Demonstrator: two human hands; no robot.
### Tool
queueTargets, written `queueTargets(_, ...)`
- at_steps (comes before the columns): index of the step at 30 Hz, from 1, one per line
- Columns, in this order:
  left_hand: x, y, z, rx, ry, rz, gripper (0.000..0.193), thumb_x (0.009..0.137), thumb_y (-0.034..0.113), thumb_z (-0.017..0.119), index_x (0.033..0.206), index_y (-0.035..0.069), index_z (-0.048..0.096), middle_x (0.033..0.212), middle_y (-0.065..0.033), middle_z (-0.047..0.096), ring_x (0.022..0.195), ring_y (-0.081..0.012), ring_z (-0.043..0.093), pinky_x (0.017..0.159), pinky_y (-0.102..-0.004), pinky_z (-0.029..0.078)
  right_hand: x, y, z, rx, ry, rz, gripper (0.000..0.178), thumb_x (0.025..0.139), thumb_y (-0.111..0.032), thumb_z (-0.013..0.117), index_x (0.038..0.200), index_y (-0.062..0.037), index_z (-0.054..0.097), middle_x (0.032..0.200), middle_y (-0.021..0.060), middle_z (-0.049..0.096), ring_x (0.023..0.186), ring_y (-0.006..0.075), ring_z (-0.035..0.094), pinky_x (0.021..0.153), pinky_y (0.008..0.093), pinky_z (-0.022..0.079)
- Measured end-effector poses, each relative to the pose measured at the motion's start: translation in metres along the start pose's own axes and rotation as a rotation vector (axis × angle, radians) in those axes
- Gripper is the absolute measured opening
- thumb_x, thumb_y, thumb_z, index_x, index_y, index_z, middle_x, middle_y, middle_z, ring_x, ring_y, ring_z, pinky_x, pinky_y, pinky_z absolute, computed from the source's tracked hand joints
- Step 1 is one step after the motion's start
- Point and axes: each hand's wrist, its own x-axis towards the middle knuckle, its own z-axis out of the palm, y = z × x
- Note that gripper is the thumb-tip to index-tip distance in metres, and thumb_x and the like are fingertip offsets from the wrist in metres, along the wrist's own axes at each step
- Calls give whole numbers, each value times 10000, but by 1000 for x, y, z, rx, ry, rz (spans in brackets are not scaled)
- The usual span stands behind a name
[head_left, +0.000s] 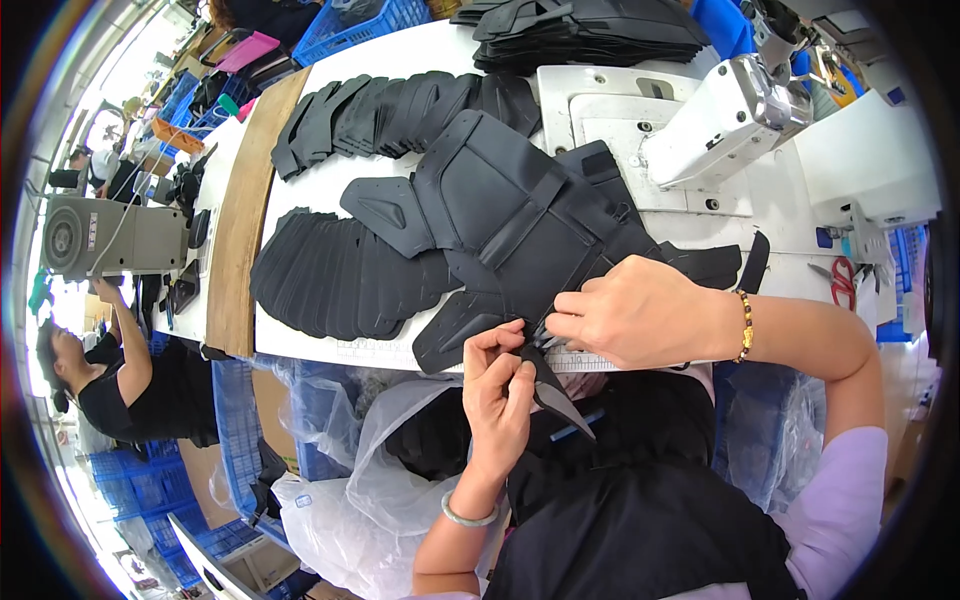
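Note:
A large black moulded panel piece (520, 215), with stitched-on flaps and straps, lies at the table's front edge. My left hand (497, 395) is closed in a pinch at its near edge, beside a black pointed strip (562, 398) that hangs off the table toward my lap. Close by on the right, my right hand (640, 318) has its fingers pressed together around a small silvery tool (543, 336); most of it is hidden, so its kind cannot be told. The fingertips of both hands nearly meet over the panel's edge.
Fanned rows of black pieces (345, 280) lie left of the panel, with a taller black stack (590, 35) behind. A white sewing machine (715, 125) stands at the right, near red-handled scissors (844, 283). Plastic bags (350, 510) hang below; another person (120, 380) works at far left.

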Motion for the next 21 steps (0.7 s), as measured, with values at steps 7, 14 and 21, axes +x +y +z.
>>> queueTargets(7, 1, -1, -2, -21, -25, 4, 122, 821, -29, 531, 706, -57, 499, 1100, -155, 483, 1118, -262, 509, 916, -339, 411, 3, -2, 0, 2, 20, -37, 95, 751, -109, 557, 834, -68, 580, 731, 44, 574, 658, 199, 640, 537, 325, 476)
queueTargets(14, 1, 0, -2, -38, -34, -25, 116, 826, -28, 520, 714, -57, 502, 1103, -153, 478, 1159, -281, 492, 936, -358, 404, 7, 3, -2, 34, -58, -31, 125, 753, -133, 570, 860, -71, 587, 732, 42, 578, 647, 220, 638, 540, 340, 478)
queueTargets(21, -1, -2, -2, -263, 19, -22, 122, 803, -73, 423, 765, -107, 534, 1152, -178, 475, 1229, -333, 445, 1036, -424, 361, 5, 6, 3, 90, -94, -9, 147, 819, -201, 576, 915, -92, 588, 746, 41, 580, 645, 238, 633, 551, 353, 481)
